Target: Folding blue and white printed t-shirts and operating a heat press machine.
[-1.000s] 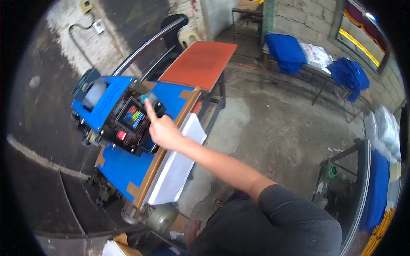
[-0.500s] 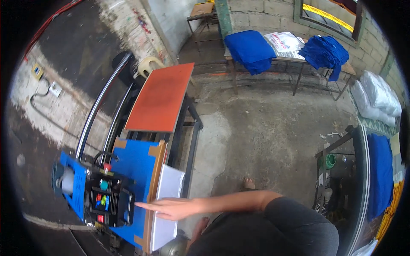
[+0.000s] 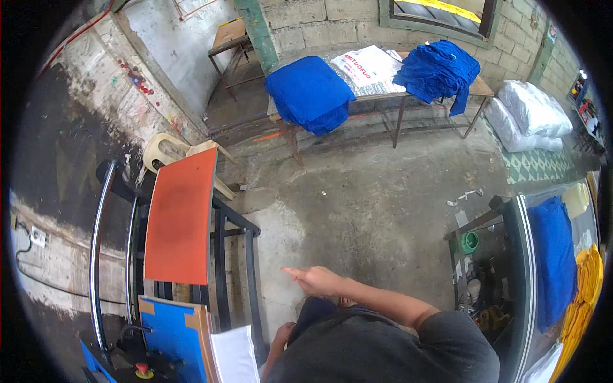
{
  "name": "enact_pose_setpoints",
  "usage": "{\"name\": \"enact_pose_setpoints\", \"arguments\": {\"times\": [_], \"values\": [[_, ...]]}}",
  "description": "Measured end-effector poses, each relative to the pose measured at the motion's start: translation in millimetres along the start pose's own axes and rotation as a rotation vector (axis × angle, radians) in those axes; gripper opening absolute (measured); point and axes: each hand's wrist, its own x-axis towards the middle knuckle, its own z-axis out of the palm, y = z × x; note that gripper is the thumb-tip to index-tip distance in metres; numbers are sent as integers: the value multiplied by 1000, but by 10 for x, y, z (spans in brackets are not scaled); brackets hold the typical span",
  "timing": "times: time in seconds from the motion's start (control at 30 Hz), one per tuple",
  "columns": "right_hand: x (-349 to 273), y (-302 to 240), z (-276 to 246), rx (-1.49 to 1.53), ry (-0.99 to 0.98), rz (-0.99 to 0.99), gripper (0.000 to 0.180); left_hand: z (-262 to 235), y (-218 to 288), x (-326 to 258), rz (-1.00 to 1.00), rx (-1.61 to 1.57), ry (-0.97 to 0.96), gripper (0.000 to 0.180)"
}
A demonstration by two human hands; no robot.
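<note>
My right hand (image 3: 316,281) reaches across in front of my body over the concrete floor. Its index finger points left and the other fingers are curled; nothing shows in it. It touches nothing and is nearest to the black metal frame (image 3: 250,281) of the heat press. Low beside my dark shirt is my left hand (image 3: 281,335), partly seen, its fingers too unclear to read. To its left lies a white sheet stack (image 3: 235,354) along the brown edge of a blue board (image 3: 171,329). Beyond the board is an orange-red press pad (image 3: 179,217).
A red stop button (image 3: 143,369) sits at the lower left, near chrome rails (image 3: 102,242). Blue folded cloth (image 3: 310,89) and a blue garment pile (image 3: 440,70) rest on a far bench. On the right, a table (image 3: 525,281) bears blue and yellow cloth. A cream chair (image 3: 167,148) stands behind the pad.
My right hand has left the press's control box and drawn back to the right. The view has turned right, so the press now sits lower left and its screen is out of view.
</note>
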Motion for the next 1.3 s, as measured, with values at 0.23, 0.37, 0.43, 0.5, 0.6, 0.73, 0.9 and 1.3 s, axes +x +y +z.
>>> {"name": "enact_pose_setpoints", "arguments": {"times": [0.23,0.37,0.43,0.5,0.6,0.73,0.9,1.3], "values": [[1000,1065,-592,190,318,-121,48,-612,335,919,40,-9,-51,36],[1644,1496,-1439,678,330,335,44,-1208,725,1604,36,-85,-128,33],[1814,1942,-1782,1035,530,472,49,-1571,1217,1924,241,345,1,28],[2382,1940,-2071,1322,547,485,51,-1985,415,2691,218,278,-173,28],[2561,2863,-2369,1369,705,596,52,-2366,1466,3080,312,301,168,30],[2929,3512,-2705,1581,950,671,65,-2977,2439,3290,262,128,215,35],[3490,4290,-2895,1591,1047,772,95,-3268,3168,3537,268,-101,217,35],[4536,4572,-3644,1887,666,734,63,-3401,4648,4469,25,-250,-111,43]]}}
